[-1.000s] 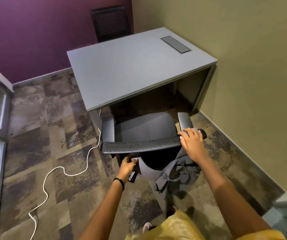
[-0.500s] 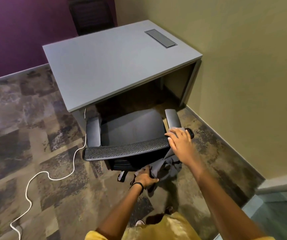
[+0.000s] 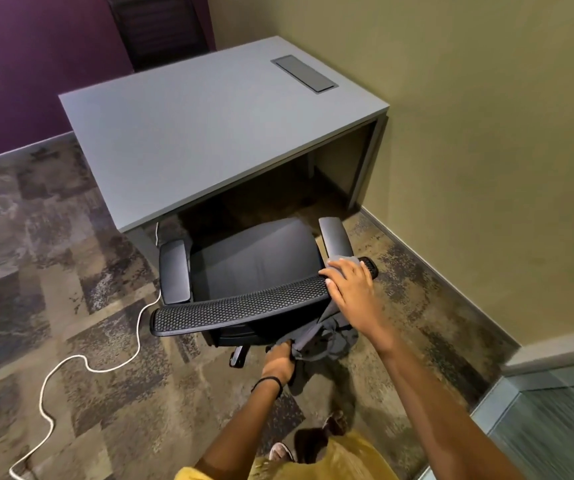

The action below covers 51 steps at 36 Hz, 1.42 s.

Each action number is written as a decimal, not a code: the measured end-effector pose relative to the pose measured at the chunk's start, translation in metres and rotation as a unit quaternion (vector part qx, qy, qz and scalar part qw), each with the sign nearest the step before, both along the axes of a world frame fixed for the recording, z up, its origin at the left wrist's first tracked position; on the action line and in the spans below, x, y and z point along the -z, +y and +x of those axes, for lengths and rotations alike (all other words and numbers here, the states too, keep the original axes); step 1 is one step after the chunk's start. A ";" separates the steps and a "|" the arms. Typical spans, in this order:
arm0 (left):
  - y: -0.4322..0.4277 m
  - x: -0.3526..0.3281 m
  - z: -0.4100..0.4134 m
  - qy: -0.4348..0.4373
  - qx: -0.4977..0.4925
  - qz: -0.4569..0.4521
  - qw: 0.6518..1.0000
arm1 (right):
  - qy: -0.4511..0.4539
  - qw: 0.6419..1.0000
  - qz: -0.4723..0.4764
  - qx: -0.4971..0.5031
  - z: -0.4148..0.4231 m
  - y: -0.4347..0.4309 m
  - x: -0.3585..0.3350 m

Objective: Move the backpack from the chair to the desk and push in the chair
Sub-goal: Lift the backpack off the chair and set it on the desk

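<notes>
Left hand [image 3: 280,358], shifted since a second ago from chair underside, now clamped on limp grey fabric backpack [image 3: 316,341]; right hand [image 3: 351,285] flat, fingers loosely spread, atop black mesh chair [image 3: 244,306] backrest. Lift toward bare grey rectangular desk [image 3: 209,133] imminent.

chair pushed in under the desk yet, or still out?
Out. The chair seat sits wholly in front of the desk edge; only its front nears it.

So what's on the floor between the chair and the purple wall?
In the head view, patterned carpet with a white cable snaking from beside the chair toward the near left; nothing else lies there.
</notes>
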<state>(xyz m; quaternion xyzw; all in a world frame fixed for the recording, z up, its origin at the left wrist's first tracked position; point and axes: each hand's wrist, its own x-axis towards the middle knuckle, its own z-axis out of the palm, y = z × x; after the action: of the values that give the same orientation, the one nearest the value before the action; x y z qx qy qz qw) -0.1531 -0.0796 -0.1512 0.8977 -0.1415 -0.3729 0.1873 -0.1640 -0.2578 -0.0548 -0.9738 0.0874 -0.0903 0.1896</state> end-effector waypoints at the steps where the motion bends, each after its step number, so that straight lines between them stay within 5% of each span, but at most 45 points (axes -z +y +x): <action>1: 0.001 -0.001 0.001 0.000 0.003 0.003 1.000 | -0.001 1.000 0.001 0.000 0.000 0.000 0.000; 17: 0.022 -0.028 -0.003 -0.049 0.014 -0.035 0.998 | 0.007 0.997 0.035 0.063 0.004 -0.011 -0.003; 33: 0.016 -0.063 -0.003 -0.094 0.144 -0.049 0.984 | 0.013 0.966 0.155 0.206 -0.039 -0.050 0.005; 47: -0.041 -0.072 -0.011 -0.110 0.225 -0.045 0.967 | 0.236 0.913 0.278 0.181 -0.151 -0.067 0.082; 51: -0.067 -0.082 -0.011 -0.116 0.254 -0.048 0.959 | 0.214 0.883 0.365 0.202 -0.157 -0.066 0.076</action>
<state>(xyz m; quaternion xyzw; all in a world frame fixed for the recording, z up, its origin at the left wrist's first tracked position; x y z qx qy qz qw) -0.1638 -0.1469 -0.0695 0.8595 -0.4030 -0.2939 0.1118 -0.3209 -0.3241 -0.1309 -0.7925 0.3475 0.1220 0.4861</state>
